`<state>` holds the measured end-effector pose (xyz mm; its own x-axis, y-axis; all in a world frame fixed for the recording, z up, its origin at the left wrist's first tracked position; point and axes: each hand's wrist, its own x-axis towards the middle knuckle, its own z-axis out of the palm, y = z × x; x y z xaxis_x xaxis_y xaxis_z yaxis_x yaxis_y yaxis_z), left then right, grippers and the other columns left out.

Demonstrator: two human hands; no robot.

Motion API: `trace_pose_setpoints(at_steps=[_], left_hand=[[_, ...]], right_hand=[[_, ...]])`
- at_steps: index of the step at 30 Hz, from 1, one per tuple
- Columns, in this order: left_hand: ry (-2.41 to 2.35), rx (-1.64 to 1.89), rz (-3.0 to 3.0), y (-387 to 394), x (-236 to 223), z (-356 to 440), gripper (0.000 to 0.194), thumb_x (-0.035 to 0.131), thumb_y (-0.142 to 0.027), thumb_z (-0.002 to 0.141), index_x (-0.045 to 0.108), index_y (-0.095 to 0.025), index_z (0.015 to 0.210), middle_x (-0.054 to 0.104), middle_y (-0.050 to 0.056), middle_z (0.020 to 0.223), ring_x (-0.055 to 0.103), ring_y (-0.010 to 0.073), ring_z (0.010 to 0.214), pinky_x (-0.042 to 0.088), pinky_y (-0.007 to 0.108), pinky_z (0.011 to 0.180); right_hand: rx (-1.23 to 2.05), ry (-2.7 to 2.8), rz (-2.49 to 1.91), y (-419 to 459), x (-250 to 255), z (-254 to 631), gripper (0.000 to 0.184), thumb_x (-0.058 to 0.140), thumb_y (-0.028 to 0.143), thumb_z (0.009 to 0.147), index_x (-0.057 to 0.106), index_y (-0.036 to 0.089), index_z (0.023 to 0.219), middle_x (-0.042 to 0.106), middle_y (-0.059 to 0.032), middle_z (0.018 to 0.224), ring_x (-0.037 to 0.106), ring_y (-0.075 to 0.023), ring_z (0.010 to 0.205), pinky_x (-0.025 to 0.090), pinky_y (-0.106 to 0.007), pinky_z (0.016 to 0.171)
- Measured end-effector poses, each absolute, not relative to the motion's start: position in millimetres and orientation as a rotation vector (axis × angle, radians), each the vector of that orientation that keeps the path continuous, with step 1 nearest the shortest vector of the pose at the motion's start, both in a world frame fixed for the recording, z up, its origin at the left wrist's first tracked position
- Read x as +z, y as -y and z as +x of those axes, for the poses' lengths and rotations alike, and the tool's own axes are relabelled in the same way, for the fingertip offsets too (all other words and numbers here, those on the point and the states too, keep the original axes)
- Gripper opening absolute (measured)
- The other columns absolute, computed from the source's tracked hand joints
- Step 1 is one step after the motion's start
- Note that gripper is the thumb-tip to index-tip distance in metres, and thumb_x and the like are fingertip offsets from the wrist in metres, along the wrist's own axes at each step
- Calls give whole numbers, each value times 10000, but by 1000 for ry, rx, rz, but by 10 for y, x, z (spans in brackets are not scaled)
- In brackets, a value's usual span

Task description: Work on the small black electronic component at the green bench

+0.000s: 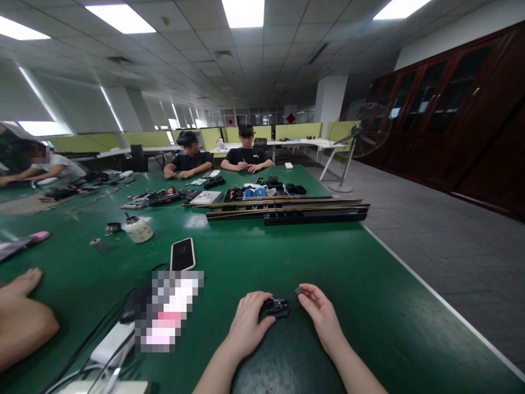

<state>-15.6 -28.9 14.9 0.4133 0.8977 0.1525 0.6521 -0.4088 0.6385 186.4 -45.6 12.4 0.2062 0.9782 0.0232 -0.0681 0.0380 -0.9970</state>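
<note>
A: What's the bench (229,257) like?
B: Green top, white edge strip (435,301) on the R side. Black rails (315,215) w/ thin rods (287,206) lie across the mid part; phone (182,255) & white jar (138,230) sit to the L.
A: And the rm?
B: Open office, ceiling panel lights (244,13) on, dark wood cabinets (447,93) along the R wall, standing fan (356,131) b/w them & the bench. Two ppl in black tees, one (189,158) L of the other (246,156), sit at the far side.
A: Hands?
B: Both come in from the bottom edge, forearms angled inward. Left grip (248,322) is closed on the L side of a small black device (279,307), fingers at its upper edge, thumb lower down.
A: Right grip (322,314)?
B: Thumb & index pinch a tiny piece (299,290), just off the device's upper R, not touching it. Exact type of either: can't tell, too small.
A: Device pos?
B: Near edge of the bench, b/w the hands, low ctr of view.
</note>
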Motion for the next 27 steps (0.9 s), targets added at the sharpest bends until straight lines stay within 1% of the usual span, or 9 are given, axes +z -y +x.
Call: trace_pose_setpoints(at_steps=[4,10,20,27], left_hand=[[-1317,668,2182,287,137,-161,384,586,-188,756,534,-248,1131,582,42,1153,484,240,1087,353,383,938],[-1319,665,2179,284,134,-164,379,583,-194,759,537,-247,1132,583,41,1151,483,239,1086,353,381,938],[-1314,680,2188,285,120,-163,400,591,-189,756,531,-245,1148,580,42,1155,483,236,1088,353,375,936],[-1308,673,2192,280,124,-171,413,583,-202,769,527,-256,1175,578,42,1158,484,235,1093,353,370,938]], right_hand=[[1058,957,-1211,434,68,1875,413,692,503,647,622,197,914,686,-79,912,627,-249,913,463,-410,875],[1082,896,-1178,420,7,1895,404,690,488,657,617,204,934,680,-68,925,619,-239,930,461,-388,875],[1107,859,-1153,420,14,1895,387,709,458,649,625,204,928,675,-64,924,610,-234,932,441,-397,901],[1095,956,-1196,441,64,1886,388,715,455,640,640,197,918,690,-76,913,630,-237,905,469,-401,873]])
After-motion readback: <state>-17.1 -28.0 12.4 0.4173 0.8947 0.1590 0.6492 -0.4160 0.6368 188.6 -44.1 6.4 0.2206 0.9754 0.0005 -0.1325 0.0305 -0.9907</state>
